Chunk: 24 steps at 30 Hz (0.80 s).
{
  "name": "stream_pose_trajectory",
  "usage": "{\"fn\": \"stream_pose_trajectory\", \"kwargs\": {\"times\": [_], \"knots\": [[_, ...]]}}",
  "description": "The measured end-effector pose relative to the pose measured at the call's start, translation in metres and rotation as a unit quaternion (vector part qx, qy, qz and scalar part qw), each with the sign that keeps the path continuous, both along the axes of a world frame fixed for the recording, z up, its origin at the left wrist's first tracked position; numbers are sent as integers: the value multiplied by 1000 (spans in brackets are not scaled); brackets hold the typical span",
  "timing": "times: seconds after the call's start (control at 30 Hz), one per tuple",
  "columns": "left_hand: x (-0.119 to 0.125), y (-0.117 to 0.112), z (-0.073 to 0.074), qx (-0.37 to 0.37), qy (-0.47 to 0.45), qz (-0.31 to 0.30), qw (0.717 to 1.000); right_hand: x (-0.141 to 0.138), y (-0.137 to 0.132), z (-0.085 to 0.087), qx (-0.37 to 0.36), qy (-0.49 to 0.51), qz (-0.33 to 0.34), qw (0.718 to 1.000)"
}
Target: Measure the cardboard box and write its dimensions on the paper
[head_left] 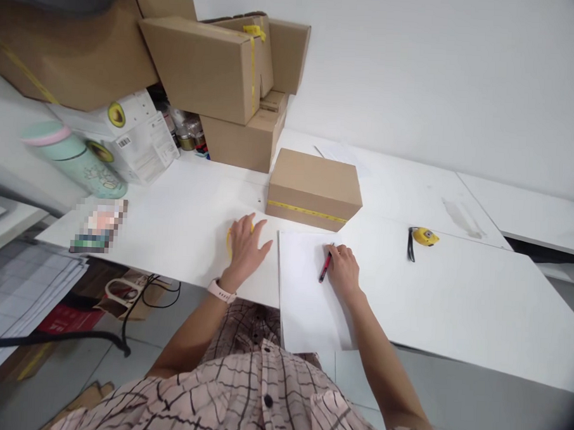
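My left hand (247, 248) rests over the white table with its fingers spread, palm down. Part of a thin yellow ring-shaped thing (229, 243) shows beneath it; my hand hides the rest, so I cannot tell its kind. On white paper (302, 304), which overhangs the table's front edge, my right hand (345, 268) has its fingers closed at the upper end of a red and black pen (325, 268). Just beyond both hands sits a closed cardboard box (314, 184) with a yellow measuring-tape-like strip (306, 211) along its near side.
A yellow tape measure (425, 236) with a black strap lies to the right on the table (454, 298). Stacked cardboard boxes (203, 65) stand at the back left. A mint-green bottle (80, 158) and white avocado-printed cartons (138, 139) are on the left, near a blurred-out item (101, 226).
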<state>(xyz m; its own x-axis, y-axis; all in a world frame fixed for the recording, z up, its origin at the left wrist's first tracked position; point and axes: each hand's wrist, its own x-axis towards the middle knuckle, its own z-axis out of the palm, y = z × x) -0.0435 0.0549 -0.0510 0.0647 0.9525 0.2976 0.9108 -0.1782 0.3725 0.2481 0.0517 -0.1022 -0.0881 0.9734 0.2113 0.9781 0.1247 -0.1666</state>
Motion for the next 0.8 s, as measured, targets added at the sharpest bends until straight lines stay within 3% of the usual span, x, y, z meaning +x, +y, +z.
{"fn": "stream_pose_trajectory", "kwargs": {"times": [0.07, 0.17, 0.3, 0.37, 0.5, 0.57, 0.7, 0.8], "knots": [[-24, 2, -3, -14, -6, 32, 999, -5, -1, 4, 4, -1, 6, 1000], [-47, 6, -15, -55, -30, 31, 998, -14, -3, 16, 13, 31, 20, 999], [-49, 12, -20, -93, -143, 26, 985, -35, -5, 40, 28, 190, 62, 979], [-40, 11, -10, -118, -247, -22, 962, -49, -5, 55, -10, 335, 84, 938], [-14, 11, 29, -199, -398, -211, 870, -73, 4, 83, -167, 600, 111, 775], [-2, 14, 48, -218, -414, -253, 846, -77, 10, 94, -197, 653, 105, 724], [11, 34, 77, -232, -422, -262, 836, -64, 31, 113, -179, 681, 84, 705], [7, 63, 93, -220, -443, -245, 834, -34, 63, 125, -123, 705, 65, 695]]}}
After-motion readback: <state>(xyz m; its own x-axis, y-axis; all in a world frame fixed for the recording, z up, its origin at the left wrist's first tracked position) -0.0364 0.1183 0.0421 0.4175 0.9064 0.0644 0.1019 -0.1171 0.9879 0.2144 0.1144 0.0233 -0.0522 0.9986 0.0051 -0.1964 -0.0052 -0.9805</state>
